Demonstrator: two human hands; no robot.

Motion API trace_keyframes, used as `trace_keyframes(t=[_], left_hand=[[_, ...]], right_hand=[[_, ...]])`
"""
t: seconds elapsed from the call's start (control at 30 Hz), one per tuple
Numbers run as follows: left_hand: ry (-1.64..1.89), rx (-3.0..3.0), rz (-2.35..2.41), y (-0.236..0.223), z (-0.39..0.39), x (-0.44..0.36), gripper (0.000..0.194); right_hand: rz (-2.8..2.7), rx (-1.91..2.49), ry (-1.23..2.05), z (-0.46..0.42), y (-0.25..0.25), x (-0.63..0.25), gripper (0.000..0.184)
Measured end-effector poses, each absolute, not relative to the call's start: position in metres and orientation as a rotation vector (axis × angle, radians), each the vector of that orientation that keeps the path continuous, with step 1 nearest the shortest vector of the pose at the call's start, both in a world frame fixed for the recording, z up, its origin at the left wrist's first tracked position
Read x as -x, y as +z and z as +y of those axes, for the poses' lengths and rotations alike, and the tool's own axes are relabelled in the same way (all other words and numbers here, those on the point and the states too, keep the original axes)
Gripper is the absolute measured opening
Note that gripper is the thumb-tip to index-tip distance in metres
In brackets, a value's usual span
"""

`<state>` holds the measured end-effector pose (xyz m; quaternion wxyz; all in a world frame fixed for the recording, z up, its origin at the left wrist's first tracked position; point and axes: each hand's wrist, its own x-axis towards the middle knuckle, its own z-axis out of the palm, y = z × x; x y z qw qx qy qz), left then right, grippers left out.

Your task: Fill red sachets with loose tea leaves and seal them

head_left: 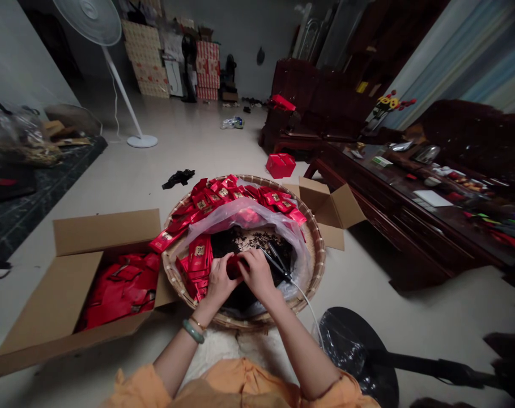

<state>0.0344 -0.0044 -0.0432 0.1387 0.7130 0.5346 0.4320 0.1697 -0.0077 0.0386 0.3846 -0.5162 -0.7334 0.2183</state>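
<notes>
Both hands meet over a round woven basket point(316, 249) on the floor. My left hand point(220, 279) and my right hand point(257, 273) are closed together on one small red packet point(233, 265). Under them a clear plastic bag point(249, 218) holds dark loose tea leaves point(249, 241). A stack of red packets point(198, 263) stands just left of my left hand. Many more red packets point(235, 195) lie along the basket's far rim. A dark tool with a white cord point(278, 260) lies by my right hand.
An open cardboard box point(108, 229) with red bags stands to the left, a smaller open box point(331, 207) behind the basket on the right. A standing fan point(142, 140), a low dark table point(410, 209), a red box point(280, 165) and a black round object point(357, 351) are nearby.
</notes>
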Motion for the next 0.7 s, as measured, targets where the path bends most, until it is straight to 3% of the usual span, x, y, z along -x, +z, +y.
trace_keyframes(t=[0.07,0.27,0.47,0.7], left_hand=[[1.189,-2.051,1.515,-0.041,-0.001,-0.031,0.059],[0.941,-1.708,1.281,-0.042,0.014,-0.016,0.028],[0.837,-1.472,1.082,-0.032,0.012,-0.017,0.029],[0.862,-1.233,1.042,-0.018,0.006,-0.024,0.035]], right_hand=[[-1.853,1.298,0.553,-0.006,0.037,-0.172,0.016],[-1.771,1.304,0.608,-0.002,0.035,-0.178,0.01],[-1.509,1.329,0.752,0.005,0.034,-0.186,0.006],[-1.446,1.366,0.668,0.004,0.031,-0.202,0.021]])
